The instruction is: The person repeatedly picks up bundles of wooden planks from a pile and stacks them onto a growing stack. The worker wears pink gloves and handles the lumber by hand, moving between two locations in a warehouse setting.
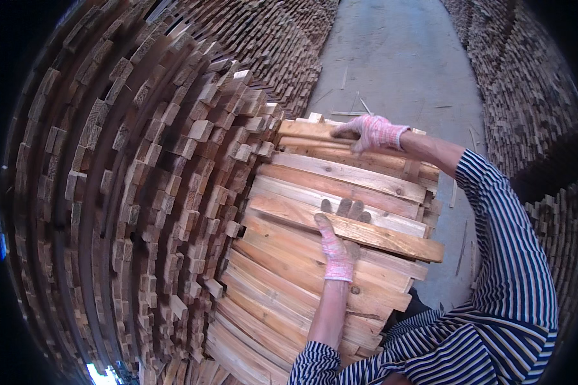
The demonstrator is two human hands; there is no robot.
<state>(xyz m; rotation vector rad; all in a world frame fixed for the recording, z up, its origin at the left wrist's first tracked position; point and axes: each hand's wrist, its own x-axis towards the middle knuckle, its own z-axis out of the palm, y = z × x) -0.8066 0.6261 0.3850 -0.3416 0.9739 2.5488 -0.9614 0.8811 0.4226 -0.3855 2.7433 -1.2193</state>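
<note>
I see my left hand (338,242), gloved, curled over the near edge of a loose plank (366,232) lying crosswise atop the stack of boards (282,289). My right hand (371,131), well apart from it, rests flat with fingers spread on the stack's far planks (315,131), gripping nothing. A tall wall of stacked timber (141,179) rises just left.

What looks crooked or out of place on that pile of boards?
One wooden plank lies skewed across the top of the board stack, its right end jutting past the stack's edge over the concrete floor. The left hand grips it; the right hand rests on the far boards.
</note>
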